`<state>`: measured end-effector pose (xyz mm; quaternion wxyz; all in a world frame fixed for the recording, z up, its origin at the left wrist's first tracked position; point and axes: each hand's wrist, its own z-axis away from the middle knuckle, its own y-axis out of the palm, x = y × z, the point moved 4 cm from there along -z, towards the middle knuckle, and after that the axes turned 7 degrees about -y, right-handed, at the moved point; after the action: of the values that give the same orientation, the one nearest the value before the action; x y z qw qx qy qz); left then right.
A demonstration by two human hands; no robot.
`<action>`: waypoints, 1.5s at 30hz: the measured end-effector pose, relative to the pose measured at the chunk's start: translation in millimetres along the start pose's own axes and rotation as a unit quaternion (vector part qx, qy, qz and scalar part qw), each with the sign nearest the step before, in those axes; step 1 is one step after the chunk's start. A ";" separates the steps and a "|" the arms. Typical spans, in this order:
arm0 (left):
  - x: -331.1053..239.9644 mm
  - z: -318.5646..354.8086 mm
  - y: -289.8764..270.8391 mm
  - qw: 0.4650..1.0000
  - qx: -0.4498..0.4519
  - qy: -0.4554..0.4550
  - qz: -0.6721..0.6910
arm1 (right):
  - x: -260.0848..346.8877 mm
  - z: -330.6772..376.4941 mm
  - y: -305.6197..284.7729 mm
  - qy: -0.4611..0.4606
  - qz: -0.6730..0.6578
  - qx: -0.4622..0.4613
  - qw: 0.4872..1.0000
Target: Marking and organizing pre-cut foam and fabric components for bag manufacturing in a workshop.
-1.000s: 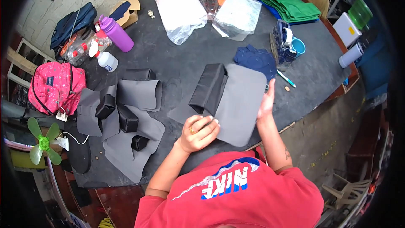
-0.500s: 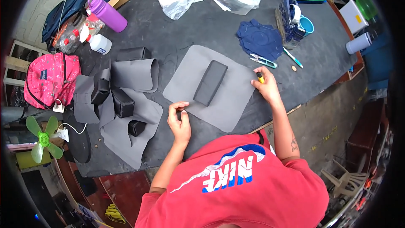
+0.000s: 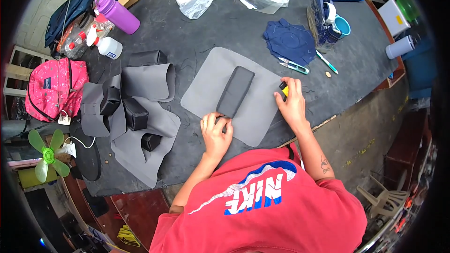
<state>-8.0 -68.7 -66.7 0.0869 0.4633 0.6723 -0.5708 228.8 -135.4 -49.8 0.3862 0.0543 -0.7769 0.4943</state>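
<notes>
While half curled, the right hand holds a yellow-black object.

One flat grey sheet, five black blocks, one fan, one pink backpack

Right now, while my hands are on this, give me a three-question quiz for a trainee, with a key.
1. Which hand holds the yellow-and-black object?
2. True or false: the black block is on the flat gray sheet.
3. Which is nearest the white spray bottle? A) blue mug B) purple bottle C) green fan

Key: 1. The right hand. 2. True. 3. B.
</notes>
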 end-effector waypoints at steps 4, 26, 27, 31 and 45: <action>-3.5 1.2 -3.9 1.000 0.013 0.018 -0.006 | -12.9 -4.7 -7.0 -0.038 0.056 -0.052 0.996; 2.6 -19.6 9.8 0.999 -0.027 0.012 0.013 | -28.6 -60.9 -12.4 -0.116 0.020 -0.120 0.986; -0.1 -19.7 9.2 0.999 -0.034 0.014 0.007 | -23.2 -53.3 -10.7 -0.106 -0.027 -0.098 0.989; 3.9 -21.7 13.7 0.999 -0.023 -0.009 -0.037 | 22.7 -15.2 13.7 -0.089 -0.227 0.094 0.965; 23.1 -33.8 5.6 0.964 0.106 -0.117 0.214 | 57.3 4.0 64.0 -0.371 0.012 0.004 0.929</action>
<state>-2.9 -28.4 -74.2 0.2351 0.5328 0.4786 -0.6571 156.9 -89.2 -59.7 0.0640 0.2260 -0.8632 0.4470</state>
